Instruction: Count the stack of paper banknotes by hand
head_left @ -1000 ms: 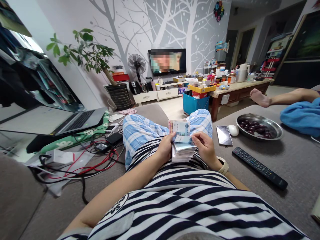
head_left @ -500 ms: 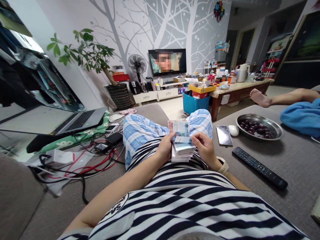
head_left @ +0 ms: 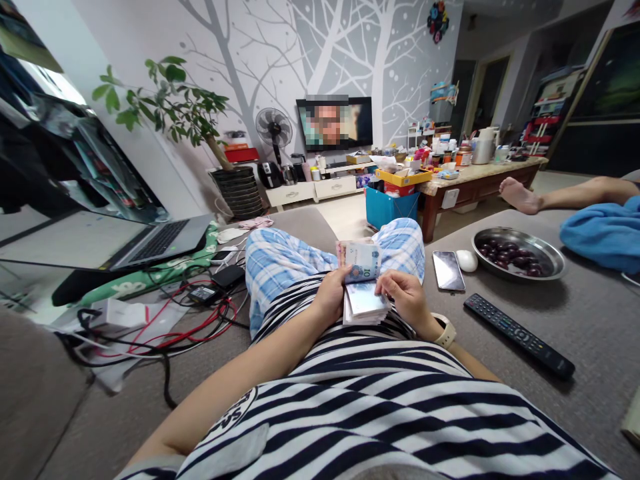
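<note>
A stack of banknotes [head_left: 367, 305] is bent over in my left hand [head_left: 331, 295], whose fingers are closed round its left side. The upper part [head_left: 364, 257] fans upward, showing a blue-green note marked 10 with pinkish notes behind it. The lower part of the stack hangs toward my striped shirt. My right hand [head_left: 406, 301], with a pale watch [head_left: 446, 331] on the wrist, has its thumb and fingers pinched at the right edge of the top note on the lower part. The fingertips partly hide that edge.
On the grey sofa to my right lie a phone [head_left: 449, 271], a white mouse [head_left: 467, 261], a remote control [head_left: 520, 337] and a steel bowl [head_left: 560, 267] of dark fruit. Another person's bare leg [head_left: 580, 195] stretches beyond. At left are a laptop [head_left: 170, 243] and tangled cables [head_left: 200, 330].
The note spanning the stack has flipped up onto the upper part. My right hand has shifted slightly left and down to the lower part. My left hand keeps its hold.
</note>
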A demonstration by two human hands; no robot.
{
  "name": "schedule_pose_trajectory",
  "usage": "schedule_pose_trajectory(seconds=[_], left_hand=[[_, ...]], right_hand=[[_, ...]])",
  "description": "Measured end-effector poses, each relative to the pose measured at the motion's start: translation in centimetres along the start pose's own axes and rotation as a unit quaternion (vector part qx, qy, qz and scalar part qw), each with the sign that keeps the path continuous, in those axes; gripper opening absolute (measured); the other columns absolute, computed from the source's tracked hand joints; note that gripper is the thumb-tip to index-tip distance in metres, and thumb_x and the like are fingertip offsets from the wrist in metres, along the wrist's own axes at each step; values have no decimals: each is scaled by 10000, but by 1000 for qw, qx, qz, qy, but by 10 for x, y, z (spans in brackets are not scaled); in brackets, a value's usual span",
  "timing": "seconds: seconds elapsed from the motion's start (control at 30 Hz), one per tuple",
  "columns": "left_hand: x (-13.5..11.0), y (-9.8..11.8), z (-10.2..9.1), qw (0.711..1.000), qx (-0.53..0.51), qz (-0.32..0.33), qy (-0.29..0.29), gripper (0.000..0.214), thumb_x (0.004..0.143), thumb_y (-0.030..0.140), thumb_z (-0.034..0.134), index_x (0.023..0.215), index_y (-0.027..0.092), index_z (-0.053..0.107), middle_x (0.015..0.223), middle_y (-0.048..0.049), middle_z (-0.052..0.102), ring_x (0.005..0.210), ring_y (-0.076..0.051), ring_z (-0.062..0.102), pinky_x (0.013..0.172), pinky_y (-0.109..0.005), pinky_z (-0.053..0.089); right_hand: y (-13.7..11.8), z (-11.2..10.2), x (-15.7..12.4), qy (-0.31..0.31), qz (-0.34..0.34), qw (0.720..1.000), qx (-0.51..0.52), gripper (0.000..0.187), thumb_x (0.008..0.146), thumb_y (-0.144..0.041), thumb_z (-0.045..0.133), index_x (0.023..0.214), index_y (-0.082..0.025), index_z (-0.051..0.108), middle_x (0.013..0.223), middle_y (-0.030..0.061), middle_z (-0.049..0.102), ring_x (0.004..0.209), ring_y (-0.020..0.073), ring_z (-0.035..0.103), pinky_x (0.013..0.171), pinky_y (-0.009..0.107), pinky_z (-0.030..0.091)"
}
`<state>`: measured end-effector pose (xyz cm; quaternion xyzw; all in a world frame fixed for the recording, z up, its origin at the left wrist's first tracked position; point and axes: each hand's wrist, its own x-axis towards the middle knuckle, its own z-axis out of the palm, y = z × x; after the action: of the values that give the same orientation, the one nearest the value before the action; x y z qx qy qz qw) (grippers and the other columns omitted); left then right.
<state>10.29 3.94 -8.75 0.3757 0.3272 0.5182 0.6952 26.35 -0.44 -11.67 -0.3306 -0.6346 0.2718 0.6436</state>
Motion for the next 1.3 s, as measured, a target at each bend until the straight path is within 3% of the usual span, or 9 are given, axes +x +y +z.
schedule_pose_trajectory(seconds=[0.23, 0.5, 0.7, 0.83, 1.3], left_hand=[[-4, 3, -2, 999, 43, 6, -21, 212, 590, 282, 854, 659, 144, 709, 682, -57, 741, 702, -215, 704, 815, -348, 579], [2, -2, -9, 999, 45, 5, -25, 195, 604, 221, 861, 735, 125, 753, 712, -59, 759, 678, -191, 700, 784, -315, 566], [3, -1, -5, 1000, 16, 1, 1, 276, 706, 289, 829, 906, 107, 775, 862, -124, 816, 957, -315, 780, 943, -410, 595], [5, -2, -6, 1000, -1, 5, 12, 257, 741, 288, 804, 924, 111, 772, 965, -142, 826, 1084, -333, 763, 1018, -422, 577], [2, 3, -3, 1000, 26, 3, -4, 179, 728, 239, 747, 854, 113, 762, 906, -133, 826, 1088, -357, 758, 1035, -464, 572]], right_hand=[[2, 1, 3, 92, 87, 992, -24, 396, 810, -491, 789, 655, -225, 539, 589, -51, 481, 569, 130, 400, 554, 289, 324], [4, 1, 5, 95, 102, 990, -10, 415, 862, -520, 690, 653, -230, 477, 608, -60, 390, 589, 130, 347, 564, 290, 297], [2, 1, 4, 92, 73, 992, -34, 425, 916, -500, 629, 627, -232, 471, 604, -41, 411, 604, 145, 373, 573, 294, 316], [1, 2, 3, 92, 27, 994, -47, 408, 943, -477, 615, 637, -227, 512, 636, -25, 466, 628, 154, 424, 607, 300, 353], [3, 4, 0, 104, 35, 994, -2, 200, 920, -405, 666, 872, -211, 663, 742, -13, 591, 690, 157, 505, 655, 285, 410]])
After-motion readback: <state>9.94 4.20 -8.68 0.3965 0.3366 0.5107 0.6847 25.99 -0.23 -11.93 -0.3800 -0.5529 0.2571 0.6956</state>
